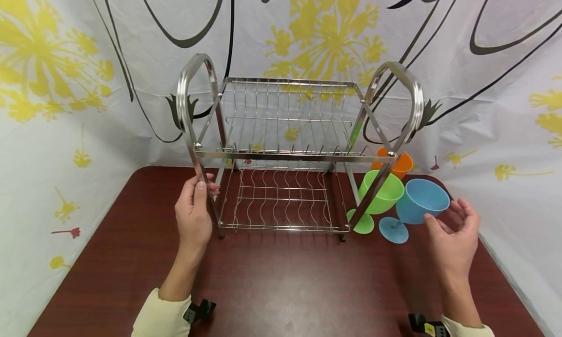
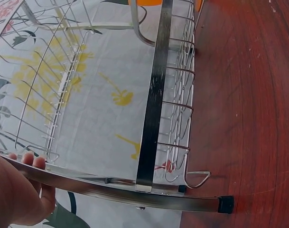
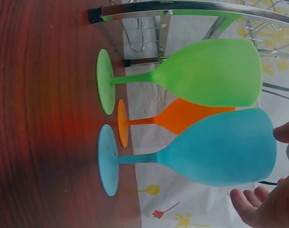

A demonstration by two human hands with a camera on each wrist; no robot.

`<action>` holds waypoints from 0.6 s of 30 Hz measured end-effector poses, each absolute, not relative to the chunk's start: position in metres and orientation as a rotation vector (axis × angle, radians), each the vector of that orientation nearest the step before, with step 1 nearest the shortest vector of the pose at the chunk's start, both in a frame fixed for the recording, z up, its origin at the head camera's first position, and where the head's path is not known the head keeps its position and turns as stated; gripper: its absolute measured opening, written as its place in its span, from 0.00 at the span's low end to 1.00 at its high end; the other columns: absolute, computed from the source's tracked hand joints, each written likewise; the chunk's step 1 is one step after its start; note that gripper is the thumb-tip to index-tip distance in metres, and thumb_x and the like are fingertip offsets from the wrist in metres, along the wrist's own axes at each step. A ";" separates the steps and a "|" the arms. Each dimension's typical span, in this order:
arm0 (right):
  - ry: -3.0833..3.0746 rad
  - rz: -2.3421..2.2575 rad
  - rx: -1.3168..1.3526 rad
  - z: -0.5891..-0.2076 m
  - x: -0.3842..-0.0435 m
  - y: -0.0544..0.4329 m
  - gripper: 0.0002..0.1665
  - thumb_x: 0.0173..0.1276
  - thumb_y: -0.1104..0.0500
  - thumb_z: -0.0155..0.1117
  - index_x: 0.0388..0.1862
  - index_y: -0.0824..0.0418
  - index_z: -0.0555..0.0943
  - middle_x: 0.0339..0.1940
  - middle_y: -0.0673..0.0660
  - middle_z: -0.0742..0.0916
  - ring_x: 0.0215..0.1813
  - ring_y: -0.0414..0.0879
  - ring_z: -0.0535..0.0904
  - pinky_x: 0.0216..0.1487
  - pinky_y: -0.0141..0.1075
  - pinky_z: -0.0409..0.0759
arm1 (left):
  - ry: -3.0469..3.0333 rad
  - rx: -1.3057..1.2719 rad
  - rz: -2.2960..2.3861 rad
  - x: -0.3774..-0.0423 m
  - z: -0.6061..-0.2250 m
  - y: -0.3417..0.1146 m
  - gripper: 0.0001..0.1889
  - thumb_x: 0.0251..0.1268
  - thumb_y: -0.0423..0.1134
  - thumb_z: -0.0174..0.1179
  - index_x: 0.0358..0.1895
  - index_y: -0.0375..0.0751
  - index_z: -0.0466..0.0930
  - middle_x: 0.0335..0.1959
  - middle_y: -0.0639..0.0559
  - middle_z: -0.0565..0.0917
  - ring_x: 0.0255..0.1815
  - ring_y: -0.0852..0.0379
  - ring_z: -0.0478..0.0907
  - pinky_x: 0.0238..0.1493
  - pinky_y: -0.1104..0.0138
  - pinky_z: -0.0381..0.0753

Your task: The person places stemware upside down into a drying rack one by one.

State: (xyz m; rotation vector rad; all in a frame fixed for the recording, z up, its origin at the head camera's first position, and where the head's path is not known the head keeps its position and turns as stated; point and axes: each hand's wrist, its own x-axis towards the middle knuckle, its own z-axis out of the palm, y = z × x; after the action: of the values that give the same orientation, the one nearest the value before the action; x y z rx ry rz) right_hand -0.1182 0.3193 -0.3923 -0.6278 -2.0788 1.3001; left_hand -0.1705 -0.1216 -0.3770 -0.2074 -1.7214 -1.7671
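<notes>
A two-tier metal dish rack (image 1: 294, 157) stands on the table. My left hand (image 1: 194, 220) grips its left front upright, thumb on the near side and fingers behind the metal. Right of the rack, a blue goblet (image 1: 419, 203) stands upright. At its right side is my right hand (image 1: 456, 237), fingers loosely bent and spread; in the right wrist view the thumb is right at the rim and the other fingers are apart from the bowl. A green goblet (image 3: 210, 73) stands between the blue one and the rack, with an orange goblet (image 3: 196, 116) behind, partly hidden.
Both rack tiers are wire, with curved side handles rising above the upper one. The dark red-brown table (image 1: 281, 283) meets a white patterned sheet (image 1: 101, 147) at the back and sides. The goblets stand close together near the right back corner.
</notes>
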 end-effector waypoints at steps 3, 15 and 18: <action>-2.126 1.329 -0.652 -0.395 -0.121 0.321 0.44 0.65 0.58 0.66 0.75 0.44 0.56 0.72 0.51 0.68 0.68 0.46 0.68 0.64 0.32 0.72 | -1.735 -0.191 -1.773 -0.170 -0.378 -0.122 0.15 0.77 0.33 0.44 0.51 0.24 0.76 0.35 0.37 0.79 0.37 0.55 0.79 0.44 0.70 0.79; -2.174 1.369 -0.587 -0.405 -0.131 0.324 0.53 0.62 0.57 0.70 0.77 0.43 0.48 0.76 0.53 0.63 0.73 0.50 0.62 0.70 0.45 0.67 | -1.756 -0.195 -1.722 -0.170 -0.382 -0.123 0.14 0.76 0.32 0.47 0.54 0.26 0.76 0.37 0.49 0.81 0.37 0.55 0.80 0.44 0.72 0.80; -2.181 1.382 -0.592 -0.405 -0.134 0.325 0.53 0.62 0.57 0.70 0.78 0.43 0.47 0.76 0.53 0.62 0.74 0.51 0.61 0.71 0.48 0.65 | -1.757 -0.198 -1.706 -0.170 -0.382 -0.124 0.14 0.76 0.32 0.47 0.54 0.26 0.76 0.38 0.48 0.81 0.37 0.54 0.80 0.44 0.72 0.80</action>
State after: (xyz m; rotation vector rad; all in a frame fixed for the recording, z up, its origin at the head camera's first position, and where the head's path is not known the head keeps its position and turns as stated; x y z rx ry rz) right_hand -0.1338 0.3255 -0.4050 -0.5920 -2.1812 1.3821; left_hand -0.1696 -0.1236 -0.3815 -0.1981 -1.7569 -1.7058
